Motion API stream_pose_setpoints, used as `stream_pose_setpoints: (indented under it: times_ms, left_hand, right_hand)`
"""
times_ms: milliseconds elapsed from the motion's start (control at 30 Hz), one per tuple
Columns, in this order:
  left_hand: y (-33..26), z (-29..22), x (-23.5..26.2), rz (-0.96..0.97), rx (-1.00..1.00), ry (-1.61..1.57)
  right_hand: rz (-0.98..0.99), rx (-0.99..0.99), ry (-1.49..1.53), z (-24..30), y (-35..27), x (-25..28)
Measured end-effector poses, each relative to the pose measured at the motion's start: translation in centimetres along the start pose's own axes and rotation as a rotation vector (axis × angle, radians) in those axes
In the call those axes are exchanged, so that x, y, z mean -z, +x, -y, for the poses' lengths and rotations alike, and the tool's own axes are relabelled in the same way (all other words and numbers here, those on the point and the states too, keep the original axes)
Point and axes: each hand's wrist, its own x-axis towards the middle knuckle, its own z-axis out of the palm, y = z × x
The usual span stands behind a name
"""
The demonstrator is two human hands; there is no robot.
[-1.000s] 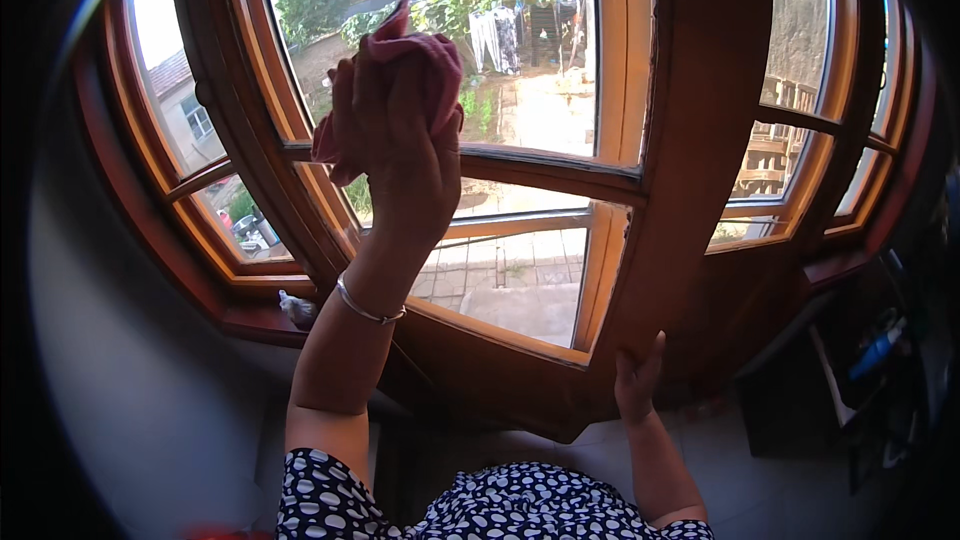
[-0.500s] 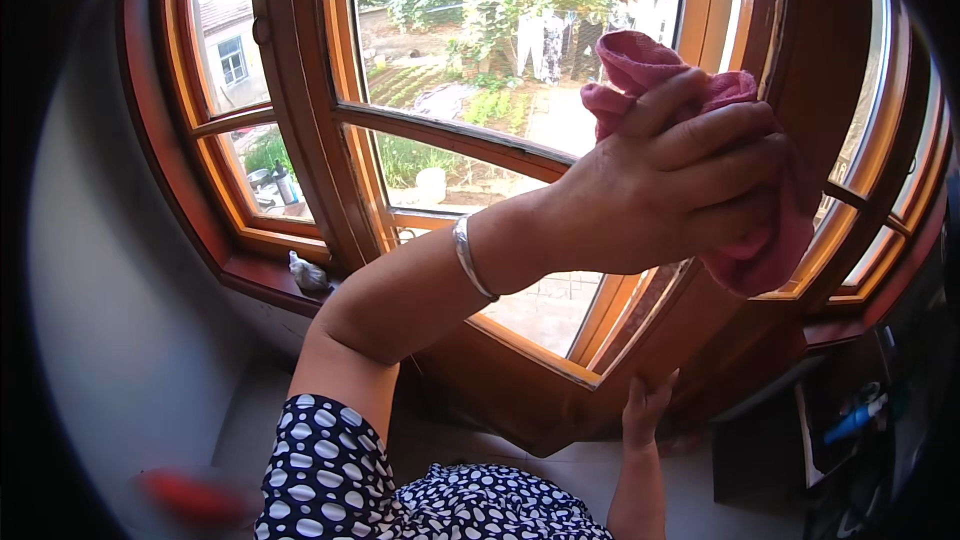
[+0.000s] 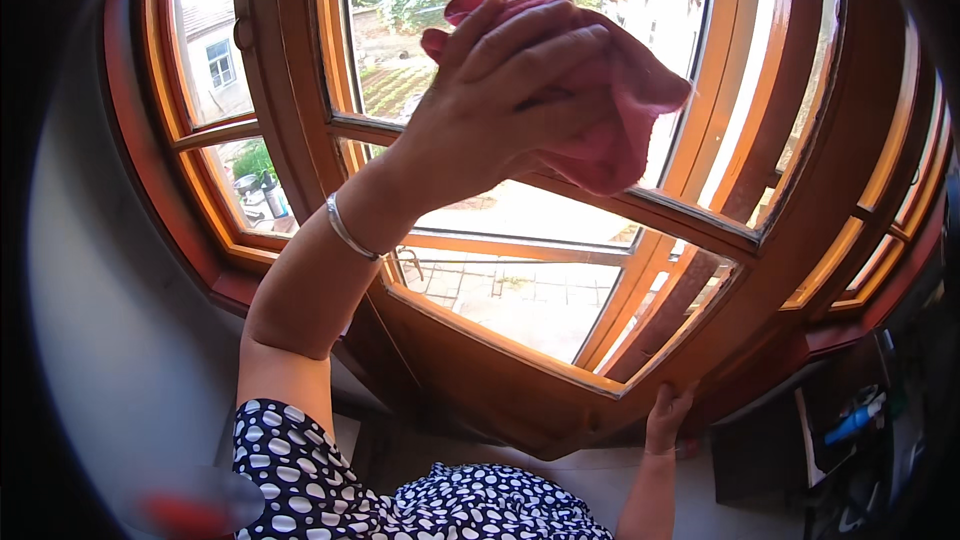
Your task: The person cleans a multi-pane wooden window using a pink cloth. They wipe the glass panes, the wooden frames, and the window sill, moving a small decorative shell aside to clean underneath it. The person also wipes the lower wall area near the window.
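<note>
A crumpled pink cloth (image 3: 610,110) is in my left hand (image 3: 500,90), raised in front of the upper pane of an open wooden window sash (image 3: 480,375). My fingers are bent over the cloth and press it toward the glass; its loose end hangs to the right. A silver bangle (image 3: 350,230) circles my left wrist. Lower down on the right, my right hand (image 3: 668,420) is at the sash's bottom edge, its fingers closed against the wood and partly hard to see.
More wooden window frames (image 3: 215,130) stand at the left and right. A reddish sill (image 3: 235,285) runs below the left one. At lower right is a dark piece of furniture (image 3: 755,470) with a blue object (image 3: 853,422) beside it. A blurred red thing (image 3: 190,512) lies at lower left.
My left hand has moved left and up with the cloth, from the sash's right side onto the upper pane. The sash appears shifted to the right, and my right hand slightly lower and right.
</note>
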Motion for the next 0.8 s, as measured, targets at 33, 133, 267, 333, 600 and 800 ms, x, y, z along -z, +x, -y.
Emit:
stream_pose_setpoints:
  times_ms: [33,133,267,333,600,800]
  left_hand:
    - [-0.6,1.2,0.1,-0.02,-0.017,0.028]
    - [-2.8,4.2,1.2,-0.005,-0.008,0.089]
    - [-6.4,8.5,3.2,-0.027,0.071,0.155]
    - [-8.9,10.6,3.5,-0.088,0.21,0.186]
    - [-6.9,10.1,2.3,-0.227,0.351,0.41]
    - [0.4,4.7,-1.4,-0.098,0.258,0.175]
  right_hand:
    - [-0.012,-0.021,-0.009,-0.5,-0.1,0.2]
    - [-0.033,-0.072,-0.031,-1.9,-0.3,0.9]
    - [-0.072,-0.1,-0.029,-2.8,-0.7,0.9]
    - [-0.079,-0.063,-0.062,-2.7,-1.0,0.4]
    - [-0.105,0.11,-0.139,-0.3,0.3,-1.4]
    - [-0.098,0.213,-0.2,0.0,0.8,-1.5]
